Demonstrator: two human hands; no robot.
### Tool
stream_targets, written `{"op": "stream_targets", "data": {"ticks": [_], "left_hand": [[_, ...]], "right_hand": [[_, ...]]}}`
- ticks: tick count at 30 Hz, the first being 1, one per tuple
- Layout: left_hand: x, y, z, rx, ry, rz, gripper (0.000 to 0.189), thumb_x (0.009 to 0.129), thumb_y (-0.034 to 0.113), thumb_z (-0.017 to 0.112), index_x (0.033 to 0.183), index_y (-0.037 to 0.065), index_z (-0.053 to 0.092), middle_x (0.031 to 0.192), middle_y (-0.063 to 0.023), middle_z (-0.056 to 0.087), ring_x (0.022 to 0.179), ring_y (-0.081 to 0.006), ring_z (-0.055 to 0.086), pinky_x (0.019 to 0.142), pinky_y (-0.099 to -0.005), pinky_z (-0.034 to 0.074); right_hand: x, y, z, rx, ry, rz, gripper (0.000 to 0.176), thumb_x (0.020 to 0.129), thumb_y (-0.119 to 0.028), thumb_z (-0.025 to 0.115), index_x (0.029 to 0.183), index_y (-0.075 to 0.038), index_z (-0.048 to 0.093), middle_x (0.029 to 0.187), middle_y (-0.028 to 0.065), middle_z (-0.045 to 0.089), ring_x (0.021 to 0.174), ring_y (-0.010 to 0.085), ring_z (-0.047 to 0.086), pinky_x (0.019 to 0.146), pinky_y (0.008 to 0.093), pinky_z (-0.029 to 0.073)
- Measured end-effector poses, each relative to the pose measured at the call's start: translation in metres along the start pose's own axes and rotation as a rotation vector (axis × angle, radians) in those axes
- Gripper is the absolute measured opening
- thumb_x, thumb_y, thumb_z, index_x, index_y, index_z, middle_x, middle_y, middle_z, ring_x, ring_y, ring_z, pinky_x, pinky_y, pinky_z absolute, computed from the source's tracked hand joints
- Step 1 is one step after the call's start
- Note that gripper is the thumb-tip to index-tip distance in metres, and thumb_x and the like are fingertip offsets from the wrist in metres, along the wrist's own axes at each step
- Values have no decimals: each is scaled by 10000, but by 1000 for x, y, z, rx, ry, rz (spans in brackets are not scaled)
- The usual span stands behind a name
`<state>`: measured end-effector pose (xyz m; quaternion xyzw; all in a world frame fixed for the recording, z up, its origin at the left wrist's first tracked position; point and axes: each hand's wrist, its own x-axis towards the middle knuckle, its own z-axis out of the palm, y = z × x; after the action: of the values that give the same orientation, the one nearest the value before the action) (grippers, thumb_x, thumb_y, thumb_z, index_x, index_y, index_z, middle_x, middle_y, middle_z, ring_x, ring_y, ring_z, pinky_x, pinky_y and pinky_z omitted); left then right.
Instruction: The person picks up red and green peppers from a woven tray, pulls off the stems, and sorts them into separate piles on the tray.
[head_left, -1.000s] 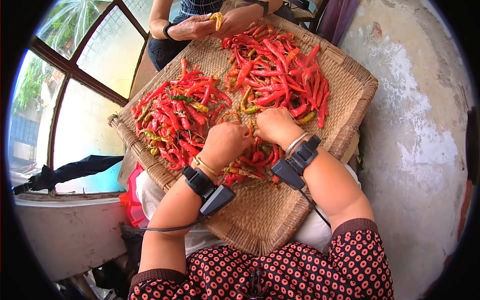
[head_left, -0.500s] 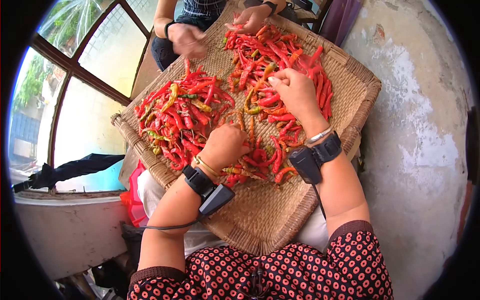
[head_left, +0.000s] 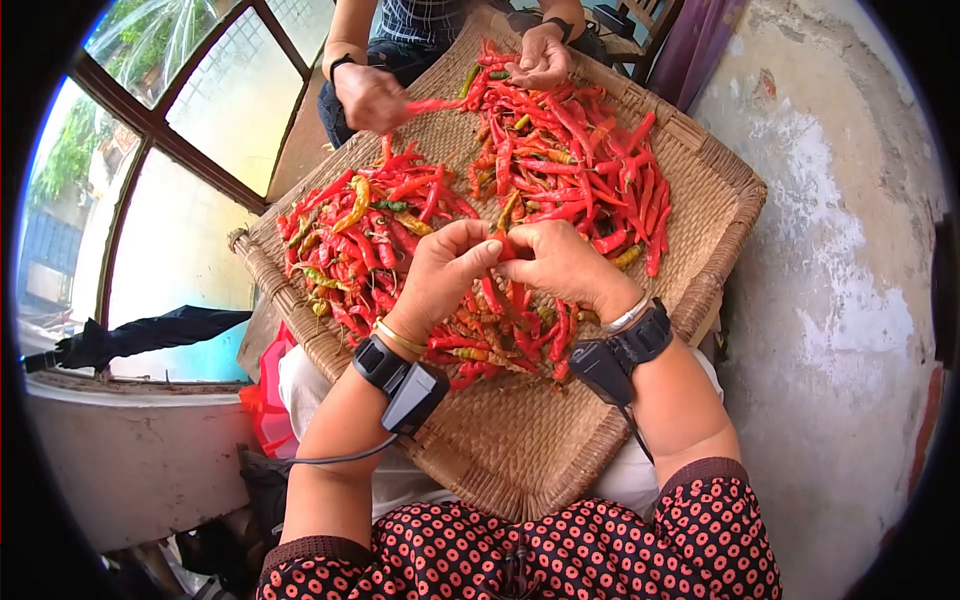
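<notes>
My left hand (head_left: 447,277) and my right hand (head_left: 562,264) meet over the middle of a woven basket tray (head_left: 530,440). Their fingertips pinch one chili pepper (head_left: 507,212), whose yellowish-green end points up between them; the rest is partly covered by my fingers. Beneath my hands lies a small pile of red chilies (head_left: 510,345). A larger heap of red chilies (head_left: 590,170) spreads at the far right, and another heap (head_left: 345,230), with some yellow and green ones, is at the left. Both wrists carry a strapped black device and a bangle.
Opposite me, a person's hand (head_left: 368,98) holds a blurred red chili (head_left: 435,106); their other hand (head_left: 543,57) is over the far heap. A dark folded umbrella (head_left: 165,335) lies by the window at left. A bare wall (head_left: 810,250) rises at right.
My right hand has moved left and down, and my left hand slightly up, so they now meet at one chili. The other person's hand now holds a red chili.
</notes>
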<state>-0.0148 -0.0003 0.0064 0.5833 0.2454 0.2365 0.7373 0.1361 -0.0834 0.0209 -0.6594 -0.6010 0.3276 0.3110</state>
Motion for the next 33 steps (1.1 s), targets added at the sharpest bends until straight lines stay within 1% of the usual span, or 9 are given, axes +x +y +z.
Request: {"op": "stream_targets", "data": {"ticks": [5,7,8,10,13,17,19,23,33], "left_hand": [[7,-19,-11,357,34,83,182,825,130,601,967,16,587,788,-10,584,654,-80,527,579,-211,427],[4,-12,-14,1036,-125,282,200,777,124,627,938,9,599,783,-86,580,660,-178,555,605,-277,446],[6,-20,-14,931,-121,361,201,731,118,639,902,15,614,789,-140,562,714,-279,569,646,-337,455],[5,-26,-10,983,-141,369,211,728,122,641,908,17,611,796,-144,566,740,-292,572,657,-350,457],[0,-26,-7,1154,-167,313,258,711,182,656,908,23,606,820,-158,574,777,-314,580,669,-386,465],[2,-28,-14,1488,-99,197,314,723,340,639,817,45,585,776,-153,592,710,-304,600,615,-397,482],[3,-28,-14,1524,-142,70,333,728,368,629,819,53,572,750,-148,594,665,-307,600,585,-398,481],[1,-49,-16,1514,-113,413,351,709,350,641,898,70,544,745,-115,589,669,-284,607,559,-386,491],[0,-43,-11,1512,-171,167,245,727,290,614,839,73,590,754,-121,593,721,-282,600,594,-397,483]], "right_hand": [[-2,5,-24,328,222,213,215,777,-174,604,852,27,606,656,65,594,610,110,568,582,262,463],[-1,9,-38,571,417,159,235,818,-169,583,933,35,590,719,43,601,632,87,565,573,227,464],[0,11,-41,555,418,154,235,818,-169,583,933,35,590,719,43,601,632,87,565,573,227,464],[1,21,-45,786,635,-59,346,835,-163,572,1088,65,516,822,77,603,657,107,569,580,227,470],[8,32,-45,675,928,-2,500,826,-159,582,1220,84,394,927,117,582,710,119,572,602,223,478],[7,27,-30,420,799,159,651,779,-136,612,1286,93,272,1066,163,529,874,206,567,712,278,487],[7,25,-18,-20,861,-112,595,752,-142,624,1263,7,359,1149,207,459,965,314,541,753,392,466],[0,25,-4,-305,198,-17,325,735,-196,636,993,-32,524,955,182,528,859,361,550,705,428,468],[11,46,36,-626,91,-94,244,713,-172,643,865,-46,500,857,146,549,769,332,583,644,434,471]]}}
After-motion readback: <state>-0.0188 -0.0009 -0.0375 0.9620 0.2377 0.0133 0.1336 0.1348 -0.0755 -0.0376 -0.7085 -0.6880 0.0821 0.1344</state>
